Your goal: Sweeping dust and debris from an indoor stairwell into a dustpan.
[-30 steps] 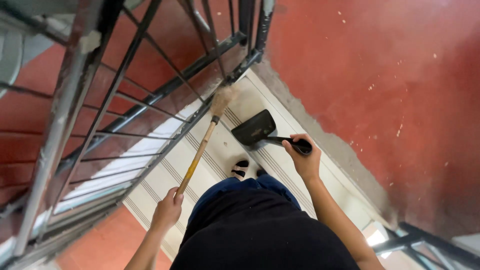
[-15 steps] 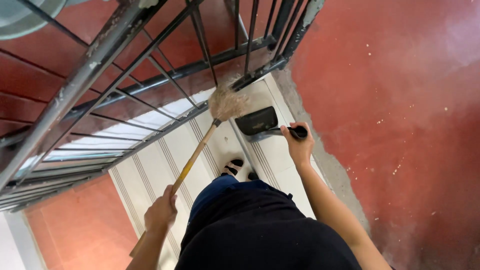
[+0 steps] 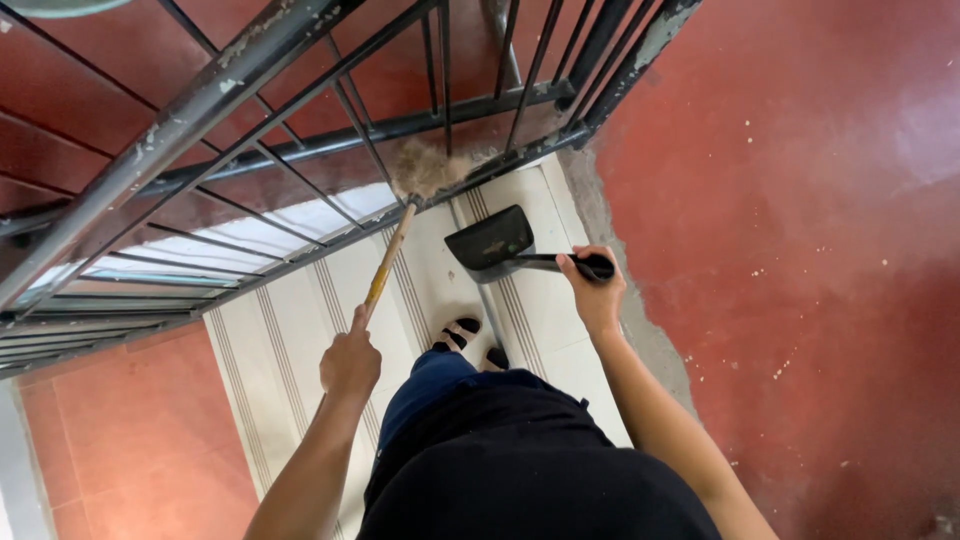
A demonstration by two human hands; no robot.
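Head camera is looking straight down a stairwell. The left hand (image 3: 350, 362) is wrapping its fingers tight around the lower end of a broom (image 3: 392, 262), whose wooden handle is slanting up and away so that the pale bristle head is pressing into the corner where the step meets the foot of the dark metal railing (image 3: 240, 60); held at that slant, the bristles are reaching under the lowest rail, it seems. The right hand (image 3: 592, 292) is closing around the black handle of a dark dustpan (image 3: 490, 243), keeping it just beside the bristles with its open mouth turned toward them, apparently so that swept dust has somewhere to go. The pan is hovering over or resting on the white step (image 3: 545, 300); which of the two cannot be told. Between the arms, a foot in a black-strapped sandal (image 3: 457, 331) is standing on the same ribbed white tread. To the right, a red wall (image 3: 800, 200) with a rough grey edge is running alongside the stairs, and a red tiled floor (image 3: 130, 430) is showing lower left. No packages, labels or signs are appearing anywhere.
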